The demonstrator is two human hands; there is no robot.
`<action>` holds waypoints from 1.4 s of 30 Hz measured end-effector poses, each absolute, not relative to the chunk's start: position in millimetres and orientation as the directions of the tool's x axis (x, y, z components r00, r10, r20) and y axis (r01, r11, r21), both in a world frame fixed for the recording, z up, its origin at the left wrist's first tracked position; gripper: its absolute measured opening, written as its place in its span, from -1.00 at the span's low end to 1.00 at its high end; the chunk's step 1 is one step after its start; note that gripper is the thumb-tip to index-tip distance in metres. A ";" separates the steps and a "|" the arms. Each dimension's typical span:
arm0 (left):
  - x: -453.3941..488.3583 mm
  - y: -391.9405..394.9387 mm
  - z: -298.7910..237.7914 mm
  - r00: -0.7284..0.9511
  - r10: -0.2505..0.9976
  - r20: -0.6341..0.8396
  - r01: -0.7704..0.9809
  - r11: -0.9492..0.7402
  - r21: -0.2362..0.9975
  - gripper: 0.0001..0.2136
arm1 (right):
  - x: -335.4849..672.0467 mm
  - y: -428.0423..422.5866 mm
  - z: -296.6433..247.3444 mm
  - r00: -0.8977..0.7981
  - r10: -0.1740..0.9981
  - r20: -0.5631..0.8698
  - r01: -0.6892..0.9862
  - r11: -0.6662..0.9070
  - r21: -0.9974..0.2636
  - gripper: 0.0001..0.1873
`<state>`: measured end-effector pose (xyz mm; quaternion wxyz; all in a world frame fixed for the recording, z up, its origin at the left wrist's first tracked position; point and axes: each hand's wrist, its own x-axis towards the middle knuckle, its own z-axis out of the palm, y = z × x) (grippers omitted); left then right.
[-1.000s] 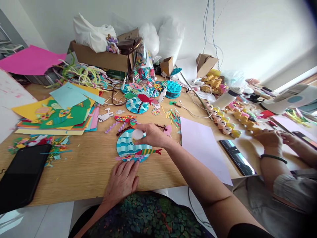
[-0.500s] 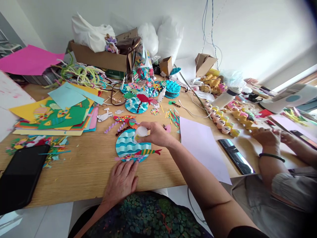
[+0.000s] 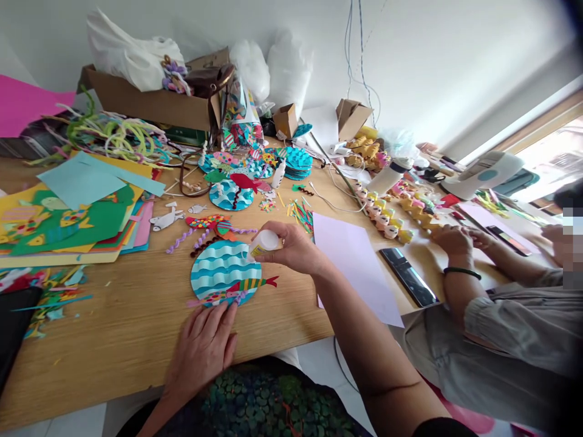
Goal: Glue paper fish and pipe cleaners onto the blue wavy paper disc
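Observation:
My right hand (image 3: 298, 249) grips a small white glue bottle (image 3: 266, 241), tilted with its narrow tip pointing down at the upper right edge of a round blue disc (image 3: 203, 280) with layered wavy paper strips. Whether the tip touches the paper I cannot tell. Fingers stretched flat, my left hand (image 3: 203, 340) rests at the disc's near edge. A striped paper fish (image 3: 253, 284) lies across the lower right of the disc, its red tail past the rim. A spotted paper fish (image 3: 210, 299) is beside it, near my left fingertips. Beyond the disc lies a red dotted paper fish (image 3: 204, 222).
Stacked coloured paper (image 3: 104, 206) and paper scraps (image 3: 59, 285) lie at left. Another decorated disc (image 3: 231, 197) and a second glue bottle (image 3: 279, 174) stand farther back. Right of my arm are a lilac sheet (image 3: 350, 261), a phone (image 3: 409, 277) and another person's hands (image 3: 455, 240).
The view has swung to the right, so the table things appear farther left. Over the disc, my right hand has shifted rightward with the glue bottle. My left hand stays at the near edge.

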<state>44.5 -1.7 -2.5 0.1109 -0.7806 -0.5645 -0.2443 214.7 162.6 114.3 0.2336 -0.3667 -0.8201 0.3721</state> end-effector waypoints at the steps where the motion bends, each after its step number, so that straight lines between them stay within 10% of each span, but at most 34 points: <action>1: 44.4 -1.3 -2.6 0.246 0.821 0.516 0.934 -0.342 0.099 -0.66 | 216.8 161.8 113.7 -0.614 0.782 0.108 0.440 0.453 -0.775 -0.71; 42: 45.0 -0.3 -1.8 0.252 0.818 0.517 0.935 -0.344 0.088 -0.68 | 175.3 159.6 99.1 -0.754 0.647 0.108 0.370 0.555 -0.745 -0.76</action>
